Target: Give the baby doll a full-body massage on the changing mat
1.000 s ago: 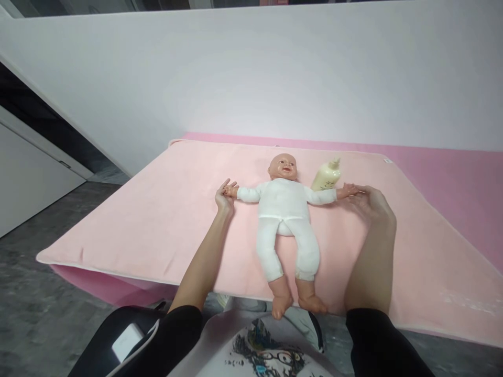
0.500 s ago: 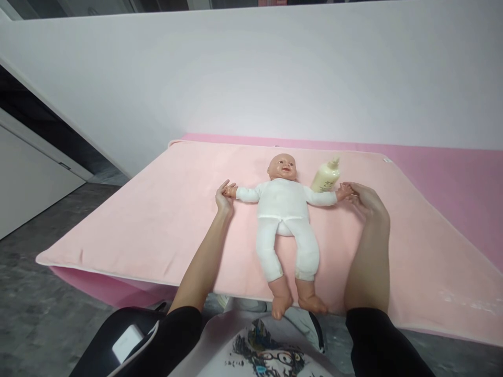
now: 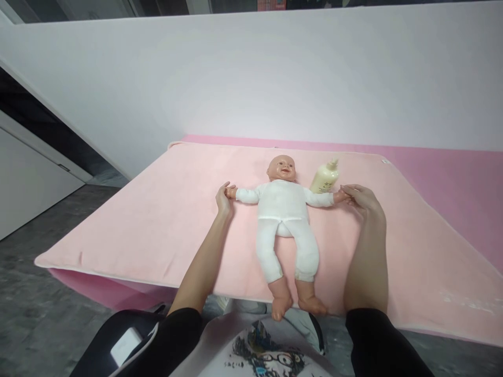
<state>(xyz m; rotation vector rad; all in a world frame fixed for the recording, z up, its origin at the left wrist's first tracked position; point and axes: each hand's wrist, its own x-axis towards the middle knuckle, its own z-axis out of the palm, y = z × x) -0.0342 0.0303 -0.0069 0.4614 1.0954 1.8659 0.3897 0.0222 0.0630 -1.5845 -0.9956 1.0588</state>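
Observation:
A baby doll (image 3: pixel 283 201) with a white cloth body lies on its back, its arms stretched out sideways and its feet over the near edge of the pink blanket (image 3: pixel 149 220). My left hand (image 3: pixel 223 200) is closed around the doll's hand on the left. On the other side, my right hand (image 3: pixel 362 199) grips the doll's other hand between thumb and fingers. Just behind that doll arm, a pale yellow pump bottle (image 3: pixel 325 177) leans at a tilt; its lower end is partly hidden by the arm.
Behind the blanket rises a white partition (image 3: pixel 251 73). A darker pink cover (image 3: pixel 444 178) shows under the blanket at the back and right. At lower left, a black seat-like surface (image 3: pixel 98 340) carries a small white box (image 3: pixel 126 345).
My right hand has shifted slightly to the left, with the doll's hand still in it. My left hand and the bottle stay about where they were.

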